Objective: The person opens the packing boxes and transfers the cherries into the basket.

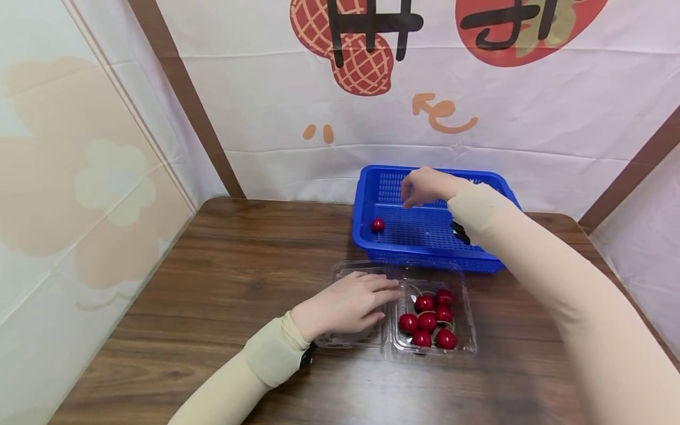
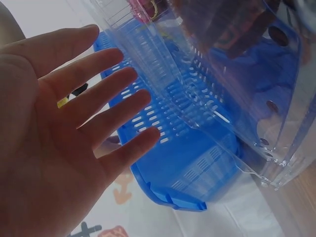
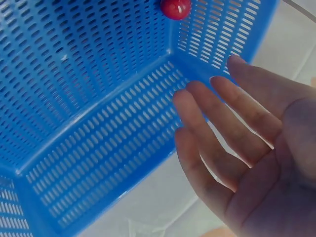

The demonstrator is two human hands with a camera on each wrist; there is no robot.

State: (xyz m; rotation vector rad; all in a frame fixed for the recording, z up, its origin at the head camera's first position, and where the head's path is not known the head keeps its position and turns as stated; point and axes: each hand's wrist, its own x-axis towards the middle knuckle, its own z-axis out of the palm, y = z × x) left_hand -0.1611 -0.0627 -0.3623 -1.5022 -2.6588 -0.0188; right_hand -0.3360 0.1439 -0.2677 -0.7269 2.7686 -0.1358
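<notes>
Over the blue basket point(image 1: 361, 233) hovers my right hand point(image 1: 425, 186), fingers loosely bent and nothing held; the right wrist view shows its fingers point(image 3: 222, 123) spread beside the basket wall. A single red cherry point(image 1: 378, 225) with a stem lies on the basket's floor at the left. My left hand point(image 1: 353, 304) is above the left half of a clear plastic clamshell box point(image 1: 470, 319), its fingers extended in the left wrist view; whether it touches the plastic I cannot tell. Several red cherries point(image 1: 427, 321) with stems sit in the box's right half.
The box and basket stand close together on a brown wooden table point(image 1: 212, 283), the basket behind. A white printed cloth point(image 1: 255, 106) hangs behind the table's back edge, with another patterned cloth point(image 1: 79, 195) along the left.
</notes>
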